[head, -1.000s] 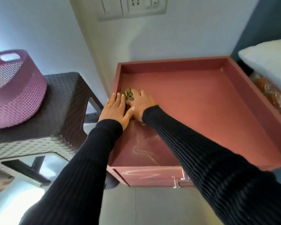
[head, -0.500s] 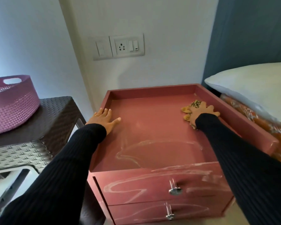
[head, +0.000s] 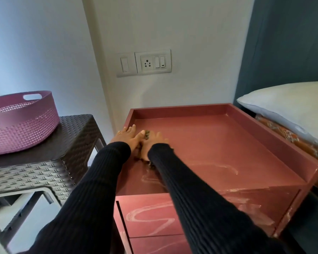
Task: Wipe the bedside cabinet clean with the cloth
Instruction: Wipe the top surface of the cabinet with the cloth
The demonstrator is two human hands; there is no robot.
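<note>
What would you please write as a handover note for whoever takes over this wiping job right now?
Right hand: pressed flat on the cloth, at the left side of the cabinet top.
Left hand: resting open on the cabinet's left rim, touching the right hand, holding nothing.
Done: the back part of the top looks clear of marks.
Left: white streaks remain near the front of the top, and more streaks run across the drawer fronts. The sides are not visible enough to judge.

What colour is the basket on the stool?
The basket is purple with a perforated weave, seen in the head view.
</note>
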